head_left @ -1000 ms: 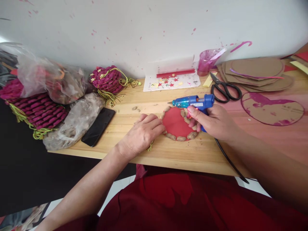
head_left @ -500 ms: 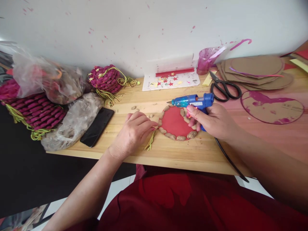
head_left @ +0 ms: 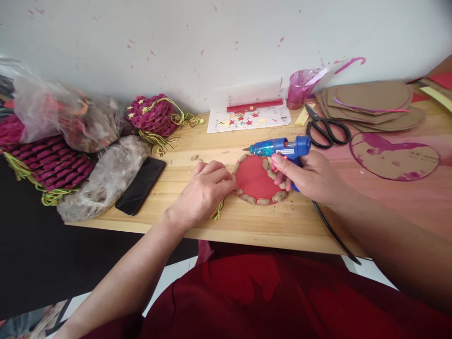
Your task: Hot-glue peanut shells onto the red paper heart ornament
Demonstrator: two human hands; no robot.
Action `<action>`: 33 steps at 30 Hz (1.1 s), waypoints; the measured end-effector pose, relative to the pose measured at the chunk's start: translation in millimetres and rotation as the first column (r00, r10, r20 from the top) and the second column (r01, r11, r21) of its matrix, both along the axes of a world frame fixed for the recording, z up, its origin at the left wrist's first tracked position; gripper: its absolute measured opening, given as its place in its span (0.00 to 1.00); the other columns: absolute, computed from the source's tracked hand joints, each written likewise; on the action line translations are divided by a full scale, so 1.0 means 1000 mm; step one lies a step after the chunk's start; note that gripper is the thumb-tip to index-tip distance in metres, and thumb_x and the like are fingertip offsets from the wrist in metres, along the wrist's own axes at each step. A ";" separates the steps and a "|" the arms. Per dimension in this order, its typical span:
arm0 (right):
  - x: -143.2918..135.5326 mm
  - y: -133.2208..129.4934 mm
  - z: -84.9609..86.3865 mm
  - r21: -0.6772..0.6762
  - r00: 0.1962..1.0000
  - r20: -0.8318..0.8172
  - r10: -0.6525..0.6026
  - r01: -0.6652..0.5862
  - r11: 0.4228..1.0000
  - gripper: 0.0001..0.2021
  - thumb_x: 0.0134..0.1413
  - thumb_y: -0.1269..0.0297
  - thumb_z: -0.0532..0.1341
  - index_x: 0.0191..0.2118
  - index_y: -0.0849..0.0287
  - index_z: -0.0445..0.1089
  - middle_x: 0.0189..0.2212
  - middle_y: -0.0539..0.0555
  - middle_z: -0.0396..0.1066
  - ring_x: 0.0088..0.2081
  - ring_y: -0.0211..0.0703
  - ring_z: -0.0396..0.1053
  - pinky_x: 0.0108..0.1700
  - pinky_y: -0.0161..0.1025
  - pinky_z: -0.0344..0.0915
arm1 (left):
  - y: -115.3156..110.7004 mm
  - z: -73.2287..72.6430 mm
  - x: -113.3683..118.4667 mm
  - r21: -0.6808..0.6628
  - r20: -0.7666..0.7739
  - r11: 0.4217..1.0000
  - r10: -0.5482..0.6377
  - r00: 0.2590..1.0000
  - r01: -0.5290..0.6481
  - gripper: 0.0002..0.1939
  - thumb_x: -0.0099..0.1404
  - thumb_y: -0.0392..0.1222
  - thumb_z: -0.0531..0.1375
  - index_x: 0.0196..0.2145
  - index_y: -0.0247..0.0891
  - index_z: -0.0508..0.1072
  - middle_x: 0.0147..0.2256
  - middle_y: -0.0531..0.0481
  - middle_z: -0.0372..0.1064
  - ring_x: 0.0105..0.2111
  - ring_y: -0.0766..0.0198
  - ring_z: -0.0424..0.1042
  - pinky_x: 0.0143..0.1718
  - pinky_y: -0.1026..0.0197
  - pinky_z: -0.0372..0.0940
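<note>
My right hand (head_left: 310, 174) is wrapped round the handle of a blue hot glue gun (head_left: 269, 148), whose nozzle points left over the top edge of a red card shape (head_left: 256, 176). Peanuts in their shells (head_left: 263, 201) run along the border of that card, leaving its red middle bare. At the card's left edge is my left hand (head_left: 203, 193), fingers bent and drawn together. What its fingertips pinch, if anything, is hidden. Yellow-green yarn ends (head_left: 218, 210) poke out below that hand. Loose peanuts (head_left: 195, 157) lie behind it on the wooden table (head_left: 176, 172).
A phone (head_left: 141, 186), plastic bags (head_left: 99, 176) and magenta peanut-covered pieces (head_left: 151, 115) stand left. Star stickers (head_left: 249, 121) lie on paper at the back, near a stained cup (head_left: 300, 87). Scissors (head_left: 328, 132) and cardboard shapes (head_left: 374, 96) are right. The gun's black cord (head_left: 334, 234) crosses the front edge.
My left hand has moved right, up against the left edge of the red card, and its fingers are more curled. The glue gun stays almost in place in my right hand.
</note>
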State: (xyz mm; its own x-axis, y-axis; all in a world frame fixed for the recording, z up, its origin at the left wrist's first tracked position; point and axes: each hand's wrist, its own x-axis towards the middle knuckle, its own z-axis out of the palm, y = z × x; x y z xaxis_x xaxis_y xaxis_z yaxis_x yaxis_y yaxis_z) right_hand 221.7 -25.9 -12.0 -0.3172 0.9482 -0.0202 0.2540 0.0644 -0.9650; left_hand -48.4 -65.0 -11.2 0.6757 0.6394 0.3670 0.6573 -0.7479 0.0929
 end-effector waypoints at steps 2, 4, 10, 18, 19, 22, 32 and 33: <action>0.000 -0.001 0.001 -0.002 1.000 0.000 -0.009 0.009 1.000 0.26 0.58 0.36 0.62 0.31 0.58 0.71 0.24 0.52 0.74 0.22 0.37 0.73 0.20 0.32 0.69 | 0.003 0.000 -0.001 -0.001 -0.021 1.000 -0.022 1.000 0.022 0.06 0.74 0.37 0.60 0.44 0.42 0.77 0.38 0.48 0.76 0.44 0.56 0.68 0.46 0.51 0.58; -0.001 -0.001 0.001 0.001 1.000 -0.005 -0.018 0.018 1.000 0.26 0.58 0.36 0.63 0.30 0.58 0.72 0.23 0.52 0.74 0.22 0.38 0.73 0.20 0.32 0.69 | 0.005 -0.001 -0.003 -0.029 -0.035 0.999 -0.041 0.999 0.040 0.06 0.74 0.37 0.59 0.44 0.41 0.77 0.39 0.47 0.76 0.43 0.56 0.68 0.45 0.52 0.60; 0.000 -0.001 -0.001 0.034 1.000 -0.026 -0.012 0.013 0.999 0.24 0.61 0.39 0.62 0.30 0.57 0.72 0.22 0.52 0.73 0.21 0.38 0.72 0.20 0.33 0.68 | 0.007 -0.001 -0.002 -0.125 -0.006 0.991 -0.057 0.998 0.056 0.08 0.75 0.37 0.57 0.44 0.39 0.78 0.41 0.45 0.76 0.43 0.56 0.69 0.47 0.53 0.65; -0.001 -0.005 0.000 0.026 0.998 -0.058 -0.022 0.023 0.999 0.24 0.58 0.37 0.64 0.32 0.57 0.73 0.26 0.54 0.75 0.25 0.42 0.75 0.19 0.35 0.69 | 0.006 0.005 0.000 -0.108 -0.030 0.987 -0.122 0.992 0.118 0.10 0.75 0.35 0.55 0.44 0.38 0.77 0.40 0.44 0.77 0.42 0.57 0.70 0.47 0.55 0.66; -0.002 -0.005 0.000 0.016 0.999 -0.048 -0.024 0.025 1.000 0.24 0.57 0.37 0.64 0.33 0.57 0.74 0.26 0.54 0.75 0.25 0.43 0.76 0.19 0.35 0.70 | 0.006 0.006 0.000 -0.105 -0.056 0.989 -0.115 0.992 0.109 0.10 0.75 0.35 0.55 0.44 0.38 0.77 0.40 0.44 0.77 0.42 0.57 0.70 0.47 0.55 0.66; -0.002 -0.006 0.000 0.004 0.999 -0.028 -0.026 0.026 1.000 0.25 0.58 0.36 0.63 0.35 0.57 0.74 0.26 0.56 0.76 0.26 0.44 0.76 0.19 0.35 0.71 | 0.006 0.012 0.004 -0.106 -0.129 0.992 -0.087 0.988 0.074 0.10 0.76 0.36 0.55 0.42 0.37 0.77 0.38 0.44 0.76 0.42 0.56 0.69 0.46 0.54 0.65; -0.001 -0.005 0.002 -0.036 0.996 -0.080 -0.032 0.029 0.999 0.25 0.57 0.36 0.64 0.33 0.58 0.74 0.29 0.54 0.76 0.24 0.40 0.75 0.22 0.34 0.71 | 0.001 0.000 0.006 -0.146 0.030 0.989 -0.031 0.999 0.035 0.10 0.76 0.37 0.56 0.42 0.36 0.78 0.38 0.44 0.76 0.40 0.60 0.74 0.43 0.58 0.69; -0.001 -0.004 0.001 -0.030 0.996 -0.086 -0.034 0.032 0.999 0.25 0.57 0.36 0.64 0.33 0.57 0.74 0.29 0.54 0.76 0.25 0.40 0.75 0.23 0.34 0.72 | -0.002 -0.001 0.008 -0.143 0.037 0.990 -0.007 0.999 0.012 0.09 0.76 0.37 0.57 0.42 0.36 0.78 0.38 0.45 0.77 0.40 0.60 0.74 0.43 0.58 0.70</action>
